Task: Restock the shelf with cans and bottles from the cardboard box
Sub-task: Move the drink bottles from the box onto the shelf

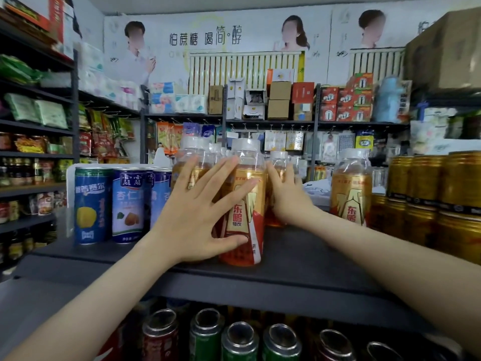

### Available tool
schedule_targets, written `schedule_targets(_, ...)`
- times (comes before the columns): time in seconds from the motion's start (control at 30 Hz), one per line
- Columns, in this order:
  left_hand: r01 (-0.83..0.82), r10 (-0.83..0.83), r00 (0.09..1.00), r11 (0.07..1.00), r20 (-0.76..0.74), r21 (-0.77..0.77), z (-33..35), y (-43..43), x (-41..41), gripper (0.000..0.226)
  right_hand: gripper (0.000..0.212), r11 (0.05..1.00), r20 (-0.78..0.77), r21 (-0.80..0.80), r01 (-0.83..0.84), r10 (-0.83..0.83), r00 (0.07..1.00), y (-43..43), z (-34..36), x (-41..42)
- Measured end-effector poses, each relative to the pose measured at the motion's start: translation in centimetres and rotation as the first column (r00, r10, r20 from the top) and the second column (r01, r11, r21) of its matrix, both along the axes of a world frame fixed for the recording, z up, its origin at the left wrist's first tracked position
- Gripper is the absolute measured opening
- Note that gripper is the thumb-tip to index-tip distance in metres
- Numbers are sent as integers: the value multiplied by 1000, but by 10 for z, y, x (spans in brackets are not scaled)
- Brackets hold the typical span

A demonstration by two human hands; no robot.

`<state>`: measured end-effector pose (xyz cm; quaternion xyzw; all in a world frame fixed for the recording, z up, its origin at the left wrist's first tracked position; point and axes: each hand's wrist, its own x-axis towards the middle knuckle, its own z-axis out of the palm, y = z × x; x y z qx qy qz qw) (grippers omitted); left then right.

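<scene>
A poster [234, 48] with printed figures and Chinese lettering spans the back wall of a small shop, above racks of packaged goods. In the foreground a dark shelf [299, 259] runs across the view, and a big cardboard box [447, 48] sits high on the rack at upper right. Gold cans [429, 201] are stacked two high at the shelf's right end. At the middle of the shelf a cluster of bottles [195, 152] of amber drink with white caps stands upright and close together; the front bottle [244, 204], labelled red and gold, is nearest the edge. A lone bottle [351, 188] of the same kind stands apart to the right, just beside the gold cans. Blue cans [109, 204] line up at the left, just beside the cluster. On the tier below, can tops [239, 337] show in a row. The person's left hand [192, 212] lies flat with fingers spread across the front bottle and its left neighbour, thumb against the label's lower part, not wrapped round either. The right hand [289, 199], fingers straight, presses the right side of the cluster, partly hidden behind the front bottle
</scene>
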<state>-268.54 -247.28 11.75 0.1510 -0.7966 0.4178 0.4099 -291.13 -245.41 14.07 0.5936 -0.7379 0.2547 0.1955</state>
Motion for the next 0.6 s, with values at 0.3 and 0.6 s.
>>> schedule_targets(0.3, 28, -28, 999, 1000, -18, 13, -1, 3, -3, 77, 92, 864, -298, -494, 100, -276, 914, 105, 5, -46)
schedule_targets(0.6, 21, -20, 1000, 999, -10, 48, 0, 7, -2, 76, 120, 984, 437, -177, -15, 92, 895, 119, -22, -59)
